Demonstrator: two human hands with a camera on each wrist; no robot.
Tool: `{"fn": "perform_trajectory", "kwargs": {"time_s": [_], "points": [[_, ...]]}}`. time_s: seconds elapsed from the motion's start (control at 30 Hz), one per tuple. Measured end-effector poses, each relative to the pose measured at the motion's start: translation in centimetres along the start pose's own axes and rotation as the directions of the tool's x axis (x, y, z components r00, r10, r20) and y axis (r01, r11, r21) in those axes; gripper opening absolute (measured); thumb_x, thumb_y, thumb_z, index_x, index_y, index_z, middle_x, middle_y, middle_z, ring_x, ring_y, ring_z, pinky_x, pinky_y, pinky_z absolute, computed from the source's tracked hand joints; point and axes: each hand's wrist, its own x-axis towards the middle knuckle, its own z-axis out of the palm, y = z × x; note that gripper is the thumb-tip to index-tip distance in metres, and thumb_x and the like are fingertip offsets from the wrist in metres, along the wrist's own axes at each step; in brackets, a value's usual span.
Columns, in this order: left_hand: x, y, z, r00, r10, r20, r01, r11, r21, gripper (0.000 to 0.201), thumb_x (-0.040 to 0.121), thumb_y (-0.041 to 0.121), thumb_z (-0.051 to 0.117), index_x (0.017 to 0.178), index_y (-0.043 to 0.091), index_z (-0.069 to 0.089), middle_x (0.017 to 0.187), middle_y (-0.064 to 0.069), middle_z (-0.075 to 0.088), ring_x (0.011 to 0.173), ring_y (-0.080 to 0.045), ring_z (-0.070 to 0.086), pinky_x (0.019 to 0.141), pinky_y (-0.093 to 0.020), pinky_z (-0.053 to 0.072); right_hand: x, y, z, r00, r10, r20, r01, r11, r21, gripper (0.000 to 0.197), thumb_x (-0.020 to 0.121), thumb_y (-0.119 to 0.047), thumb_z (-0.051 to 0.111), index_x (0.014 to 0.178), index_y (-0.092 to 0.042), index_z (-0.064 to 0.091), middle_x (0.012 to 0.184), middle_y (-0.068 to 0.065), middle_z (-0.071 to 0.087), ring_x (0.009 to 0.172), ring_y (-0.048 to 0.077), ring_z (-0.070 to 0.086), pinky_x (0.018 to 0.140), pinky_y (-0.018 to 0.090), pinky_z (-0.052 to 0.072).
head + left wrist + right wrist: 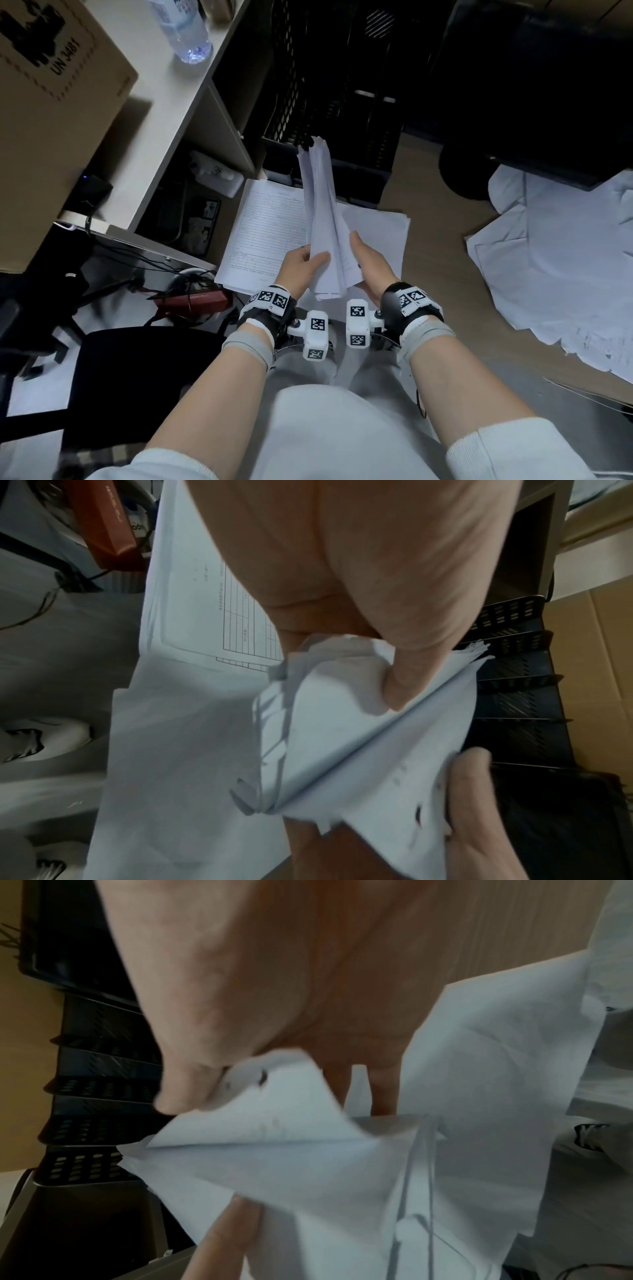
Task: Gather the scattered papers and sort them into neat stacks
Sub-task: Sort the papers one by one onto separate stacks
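Because both hands clamp its near end from opposite sides, the bundle of papers (320, 219) stands on edge and fans away toward twelve o'clock, a hold that looks meant for squaring the sheets before they are laid down. The left hand (301, 269) curls round the bundle's nine o'clock side, thumb pressed on the sheets; the right hand (370, 263) cups the three o'clock side, thumb on top and fingers beneath. Directly under them, a flat stack (260, 236) with a printed form on top lies on the floor (435, 192), probably the pile this bundle will join. At three o'clock, more loose sheets (561, 260) sprawl unsorted, so much gathering seems left. At twelve o'clock stands a black tiered tray (342, 102), and at ten o'clock a desk (164, 113) carries a cardboard box (51, 113) and a water bottle (185, 31).
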Motion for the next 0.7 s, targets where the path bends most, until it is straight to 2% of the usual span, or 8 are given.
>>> {"fn": "perform_trajectory", "kwargs": {"time_s": [0.07,0.13,0.3,0.43,0.5,0.57,0.63,0.7], "points": [[-0.1,0.2,0.2,0.999,0.033,0.021,-0.033,0.999,0.011,0.012,0.093,0.012,0.07,0.105,0.014,0.072,0.109,-0.013,0.075,0.106,-0.034,0.069,0.097,-0.048,0.055,-0.3,0.1,0.0,0.999,-0.035,0.003,0.035,0.999,0.005,0.045,0.097,-0.055,0.049,0.136,-0.035,0.057,0.13,-0.014,0.063,0.121,0.008,0.059,0.097,0.036,0.051],[-0.1,0.2,0.3,0.998,0.053,0.041,-0.054,0.998,0.019,0.019,0.091,0.014,0.073,0.11,0.016,0.072,0.111,-0.01,0.075,0.109,-0.031,0.069,0.097,-0.046,0.055,-0.6,-0.1,0.1,0.998,-0.068,0.008,0.069,0.997,-0.025,0.039,0.099,-0.047,0.052,0.137,-0.037,0.056,0.132,-0.017,0.061,0.122,0.004,0.056,0.098,0.035,0.051],[-0.1,0.5,0.7,0.997,0.055,0.049,-0.056,0.998,0.008,0.02,0.098,0.023,0.066,0.115,0.013,0.069,0.113,-0.012,0.074,0.109,-0.03,0.07,0.097,-0.043,0.056,-0.8,-0.3,0.7,0.994,-0.105,0.02,0.105,0.994,-0.032,0.056,0.089,-0.04,0.07,0.141,-0.034,0.051,0.129,-0.015,0.062,0.113,0.004,0.062,0.096,0.036,0.053],[0.2,0.3,0.4,0.998,0.053,0.025,-0.054,0.998,0.033,0.036,0.098,0.038,0.064,0.107,0.004,0.07,0.107,-0.024,0.072,0.094,-0.025,0.069,0.093,-0.047,0.054,-0.9,-0.2,0.5,0.995,-0.093,0.036,0.093,0.996,-0.015,0.059,0.084,-0.044,0.074,0.139,-0.035,0.054,0.131,-0.014,0.063,0.115,0.006,0.062,0.097,0.041,0.052],[0.2,0.0,0.4,0.998,0.063,0.029,-0.064,0.996,0.057,0.025,0.098,0.033,0.065,0.106,0.01,0.07,0.103,-0.017,0.073,0.092,-0.019,0.069,0.088,-0.038,0.056,-1.0,-0.1,0.4,0.995,-0.085,0.044,0.086,0.996,-0.02,0.062,0.083,-0.042,0.075,0.14,-0.034,0.052,0.132,-0.012,0.062,0.115,0.007,0.063,0.094,0.038,0.053],[0.1,-0.1,0.4,0.997,0.064,0.042,-0.066,0.996,0.056,0.019,0.098,0.022,0.065,0.115,0.015,0.068,0.107,-0.006,0.073,0.098,-0.016,0.07,0.088,-0.027,0.057,-1.2,0.0,0.5,0.995,-0.082,0.049,0.083,0.996,-0.025,0.059,0.084,-0.036,0.076,0.139,-0.036,0.052,0.131,-0.012,0.062,0.113,0.008,0.063,0.091,0.037,0.053],[0.2,-0.3,0.4,0.997,0.068,0.046,-0.071,0.996,0.059,0.03,0.093,0.015,0.07,0.123,0.012,0.068,0.114,-0.004,0.073,0.107,-0.019,0.069,0.094,-0.031,0.056,-1.2,0.1,0.6,0.996,-0.073,0.05,0.074,0.997,-0.019,0.054,0.085,-0.029,0.074,0.134,-0.039,0.056,0.126,-0.01,0.065,0.112,0.014,0.064,0.092,0.04,0.054],[0.2,-0.4,0.4,0.997,0.07,0.035,-0.072,0.996,0.06,0.034,0.089,0.01,0.074,0.122,0.012,0.069,0.113,-0.004,0.073,0.106,-0.02,0.069,0.091,-0.032,0.057,-1.2,0.1,0.6,0.998,-0.055,0.033,0.056,0.998,-0.021,0.043,0.087,-0.027,0.068,0.126,-0.044,0.061,0.12,-0.007,0.069,0.11,0.02,0.066,0.093,0.044,0.055]]}}
